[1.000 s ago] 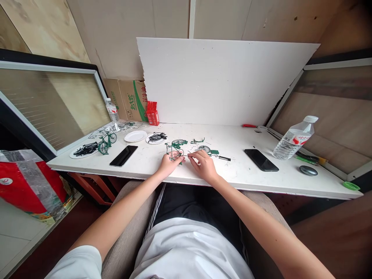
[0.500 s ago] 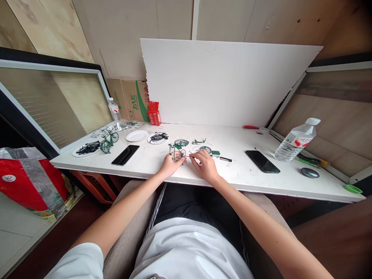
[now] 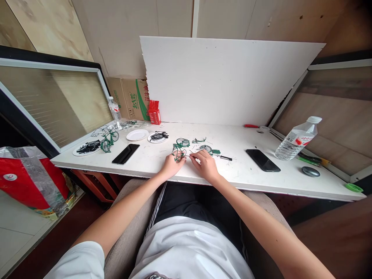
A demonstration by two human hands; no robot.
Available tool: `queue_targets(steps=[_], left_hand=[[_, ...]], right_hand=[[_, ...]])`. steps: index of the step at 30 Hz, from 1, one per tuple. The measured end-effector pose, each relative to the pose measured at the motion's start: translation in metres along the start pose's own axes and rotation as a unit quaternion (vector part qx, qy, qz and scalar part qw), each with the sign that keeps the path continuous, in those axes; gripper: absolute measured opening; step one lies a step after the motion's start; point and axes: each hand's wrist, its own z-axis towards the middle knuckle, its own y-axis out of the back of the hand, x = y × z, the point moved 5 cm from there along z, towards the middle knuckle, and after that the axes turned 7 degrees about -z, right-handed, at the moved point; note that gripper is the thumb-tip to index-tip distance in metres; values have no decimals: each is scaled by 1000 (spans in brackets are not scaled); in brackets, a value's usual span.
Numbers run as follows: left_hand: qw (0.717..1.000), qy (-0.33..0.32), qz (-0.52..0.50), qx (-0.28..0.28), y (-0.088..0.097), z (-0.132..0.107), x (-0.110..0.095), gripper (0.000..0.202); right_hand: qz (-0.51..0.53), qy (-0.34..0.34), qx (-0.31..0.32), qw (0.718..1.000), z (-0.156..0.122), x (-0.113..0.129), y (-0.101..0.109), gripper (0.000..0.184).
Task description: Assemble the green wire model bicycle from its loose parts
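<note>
My left hand point(image 3: 172, 164) is closed on a small green model bicycle point(image 3: 180, 145), partly assembled, with a wheel at its far end. Close by on the right, the fingers of my right hand point(image 3: 204, 160) pinch a thin, dark piece too small to name, its tip pointing at the model. Just beyond that hand lie a loose spoked wheel point(image 3: 205, 148), a flat green part point(image 3: 216, 152) and a black stick-like piece point(image 3: 226, 158). Farther back rests a green frame part point(image 3: 200, 140).
On the left stand a finished-looking green bicycle point(image 3: 108, 142), a plate of black parts point(image 3: 87, 148) and a phone point(image 3: 126, 154). Another plate of parts point(image 3: 154, 139) sits behind. Rightward are a second phone point(image 3: 263, 160), a water bottle point(image 3: 299, 138) and a mouse point(image 3: 310, 171).
The model bicycle in my left hand has tilted and shifted slightly to the right. My right hand stays almost where it was, still pinching.
</note>
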Motion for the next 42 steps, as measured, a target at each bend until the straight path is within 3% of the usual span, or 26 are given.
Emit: queue_targets(steps=[12, 17, 23, 31, 36, 42], left_hand=[[999, -18, 39, 15, -1, -3, -5, 38], [997, -40, 33, 55, -7, -8, -12, 31], [996, -36, 23, 72, -10, -9, -15, 34], [999, -10, -1, 42, -4, -5, -9, 38], [999, -7, -15, 37, -4, -6, -11, 36], [999, -15, 5, 35, -3, -5, -12, 36]], right_hand=[[-48, -44, 31, 997, -3, -7, -5, 44], [-81, -59, 48, 994, -2, -8, -6, 55], [-77, -68, 100, 990, 1, -1, -4, 47], [-29, -68, 144, 987, 1, 5, -3, 14], [-13, -52, 141, 989, 0, 6, -4, 15], [-32, -47, 134, 989, 0, 5, -4, 29]])
